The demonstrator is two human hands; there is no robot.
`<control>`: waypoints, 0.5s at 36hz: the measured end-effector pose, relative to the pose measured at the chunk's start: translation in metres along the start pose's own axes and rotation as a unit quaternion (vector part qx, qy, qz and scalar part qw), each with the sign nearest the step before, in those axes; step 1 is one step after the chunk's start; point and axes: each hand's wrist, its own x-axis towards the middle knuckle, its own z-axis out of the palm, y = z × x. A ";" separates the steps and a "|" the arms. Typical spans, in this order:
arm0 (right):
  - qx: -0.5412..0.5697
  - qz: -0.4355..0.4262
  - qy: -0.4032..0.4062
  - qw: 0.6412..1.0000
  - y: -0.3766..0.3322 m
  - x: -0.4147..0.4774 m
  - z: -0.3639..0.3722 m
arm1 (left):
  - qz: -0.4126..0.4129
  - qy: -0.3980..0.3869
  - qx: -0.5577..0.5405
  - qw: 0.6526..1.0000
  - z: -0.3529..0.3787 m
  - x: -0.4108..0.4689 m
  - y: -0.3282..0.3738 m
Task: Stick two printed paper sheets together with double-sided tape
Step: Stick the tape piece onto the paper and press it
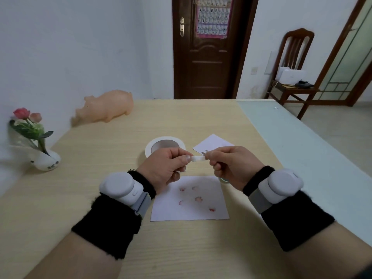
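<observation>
A short white strip of double-sided tape (198,158) is held above the table between both hands. My left hand (167,168) pinches its left end and my right hand (231,166) pinches its right end. Below them lies a white printed sheet (191,200) with small pink pictures. A second white sheet (211,144) lies farther back, partly hidden by my right hand. The white tape roll (149,147) lies flat behind my left hand. A small pale object (224,180) peeks out under my right hand; I cannot tell what it is.
A pink pig figure (106,107) stands at the table's far left. A white vase of flowers (40,152) stands at the left edge by the wall. The wooden table (100,168) borders a pale green surface (302,148) on the right. A chair (291,77) stands beyond.
</observation>
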 end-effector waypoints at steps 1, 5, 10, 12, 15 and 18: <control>0.001 0.001 0.003 1.000 0.001 0.000 -0.001 | 0.001 -0.002 -0.001 1.000 0.000 0.000 0.000; -0.007 0.003 0.021 1.000 0.002 0.002 -0.004 | 0.003 -0.006 0.004 1.000 0.002 0.000 0.000; 0.003 0.007 -0.003 1.000 0.003 0.003 -0.005 | 0.002 -0.008 0.004 1.000 0.003 0.001 0.000; 0.000 0.005 -0.009 1.000 0.004 0.003 -0.005 | 0.002 -0.008 0.005 1.000 0.003 0.001 -0.001; -0.007 0.001 -0.010 1.000 0.005 0.003 -0.005 | 0.001 -0.007 0.009 1.000 0.002 0.002 -0.002; -0.010 -0.004 -0.008 1.000 0.005 0.004 -0.004 | 0.002 -0.001 0.013 1.000 0.002 0.001 -0.002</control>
